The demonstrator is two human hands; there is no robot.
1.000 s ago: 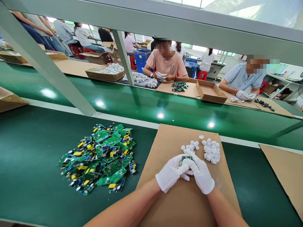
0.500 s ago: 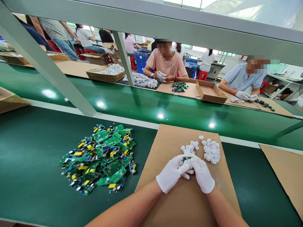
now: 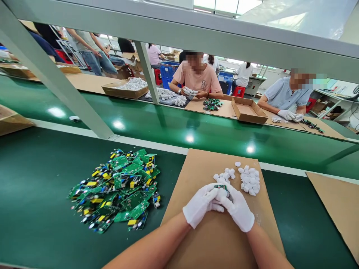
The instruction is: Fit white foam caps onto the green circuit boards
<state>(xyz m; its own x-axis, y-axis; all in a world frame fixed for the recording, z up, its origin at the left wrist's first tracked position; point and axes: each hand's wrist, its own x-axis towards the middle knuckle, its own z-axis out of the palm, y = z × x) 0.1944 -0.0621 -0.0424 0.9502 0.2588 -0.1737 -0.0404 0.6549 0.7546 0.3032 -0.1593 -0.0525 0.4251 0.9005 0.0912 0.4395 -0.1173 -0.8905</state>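
Observation:
My left hand (image 3: 200, 204) and my right hand (image 3: 239, 210), both in white gloves, meet above a cardboard sheet (image 3: 218, 243). Between their closed fingers is a small green circuit board (image 3: 220, 186), its upper edge showing at the fingertips. Whether a white part is held against it cannot be made out, white on white. Just beyond the fingers lies a loose group of small white plastic parts (image 3: 224, 175). A tighter cluster of white parts (image 3: 249, 180) sits to the right. Left of the cardboard, a heap of circuit boards (image 3: 120, 188) with yellow and blue components rests on the green bench.
A slanted metal post (image 3: 67, 82) and an overhead beam (image 3: 179, 28) frame the bench. Beyond the pale rail runs a green conveyor surface (image 3: 157, 123). Across it, two gloved co-workers (image 3: 196, 80) sit by an open cardboard box (image 3: 249, 111). Another cardboard sheet (image 3: 336, 201) lies at right.
My fingers have shifted around the circuit board, and its upper edge shows more plainly. A round white item on the far conveyor shows farther left, clear of the post. A standing person behind has moved right.

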